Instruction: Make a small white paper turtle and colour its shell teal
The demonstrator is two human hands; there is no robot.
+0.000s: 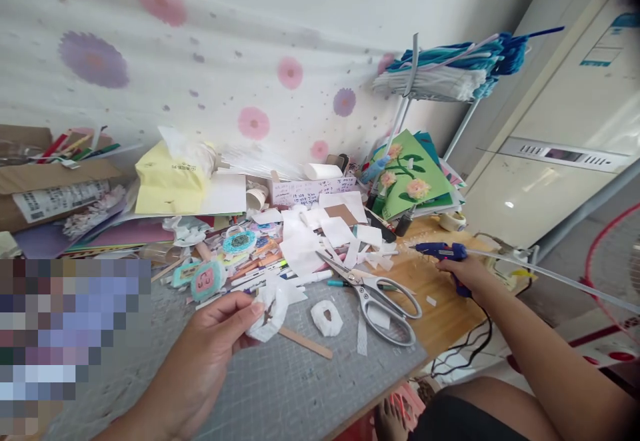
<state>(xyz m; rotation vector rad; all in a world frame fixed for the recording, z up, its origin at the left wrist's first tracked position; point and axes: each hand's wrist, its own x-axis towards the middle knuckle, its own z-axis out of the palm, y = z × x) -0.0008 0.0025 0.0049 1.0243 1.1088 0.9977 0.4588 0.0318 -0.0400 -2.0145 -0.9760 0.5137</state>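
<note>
Between the thumb and fingers of my left hand (213, 334) is a white ring-shaped paper piece (277, 308), held just above the grey cutting mat (340, 388). A flat wooden craft stick (309, 344) lies beneath it. Nearby on the mat rests a second white paper ring (327, 320) with a small hole in its middle. My right hand (467, 273) grips a blue hot glue gun (441, 250) over the wooden table. A long clear glue stick (555, 270) sticks out of its back. Large grey-handled scissors (383, 298) lie open between the two hands.
White paper scraps (303, 244) pile up behind the scissors, beside several pens and decorated paper pieces (207, 280). A cardboard box (55, 194) stands at the left. Pipe cleaners (450, 71) fill a raised holder at the back right. The glue gun's black cord (483, 341) hangs past the table edge.
</note>
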